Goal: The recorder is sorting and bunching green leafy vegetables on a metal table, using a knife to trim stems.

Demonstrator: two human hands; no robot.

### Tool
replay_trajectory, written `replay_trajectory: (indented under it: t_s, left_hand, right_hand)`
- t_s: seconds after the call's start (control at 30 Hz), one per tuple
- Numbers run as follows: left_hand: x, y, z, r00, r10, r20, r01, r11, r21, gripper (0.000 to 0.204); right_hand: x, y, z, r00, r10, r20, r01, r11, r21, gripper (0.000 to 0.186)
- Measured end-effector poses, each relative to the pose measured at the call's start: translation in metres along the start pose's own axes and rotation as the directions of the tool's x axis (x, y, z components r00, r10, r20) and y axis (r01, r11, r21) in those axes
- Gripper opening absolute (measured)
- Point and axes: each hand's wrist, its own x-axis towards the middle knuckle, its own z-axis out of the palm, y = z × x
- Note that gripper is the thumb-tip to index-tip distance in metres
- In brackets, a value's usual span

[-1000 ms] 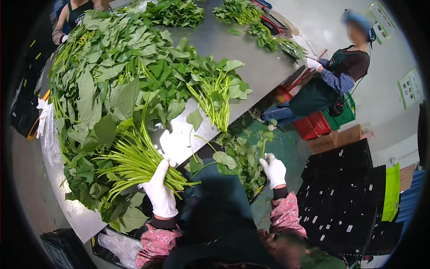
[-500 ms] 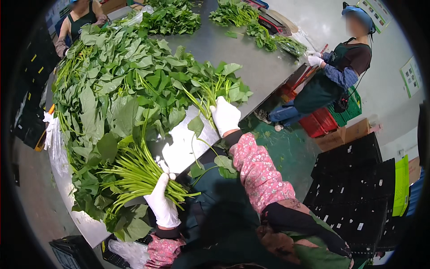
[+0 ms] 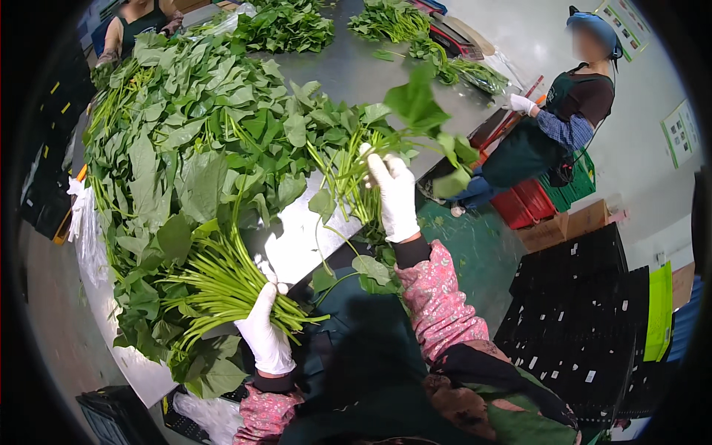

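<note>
My left hand, in a white glove, is closed around the cut ends of a thick bunch of leafy green stems at the table's near edge. The leaves of that bunch rest against a large heap of leafy greens. To the right, my gloved right hand has its fingers curled on a few leafy stems, whose blurred leaves stick up to the right. Several loose stems lie just beside its fingers. A single long-stemmed leaf hangs below, between my hands.
The metal table carries more greens at its far side. One co-worker stands at the right, another at the far left. Black crates, a red crate and a cardboard box stand on the right.
My right hand has turned upright and lifted leafy stems off the table's edge, swinging their leaves up and right. My left hand keeps its bunch nearly still. The right co-worker's hands have moved apart.
</note>
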Motion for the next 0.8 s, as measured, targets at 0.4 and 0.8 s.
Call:
replay_trajectory:
  t_s: [0.4,0.8]
  left_hand:
    - [-0.012,0.000,0.019,0.994,-0.068,0.084,0.067,0.998,0.005,0.032]
    - [-0.015,-0.003,0.004,0.830,-0.413,0.375,0.485,0.866,-0.121,0.043]
  right_hand:
    - [-0.078,-0.013,-0.003,0.841,0.240,0.485,-0.385,0.895,0.225,0.020]
    - [-0.111,-0.019,0.021,0.723,0.288,0.628,-0.387,0.922,0.023,0.021]
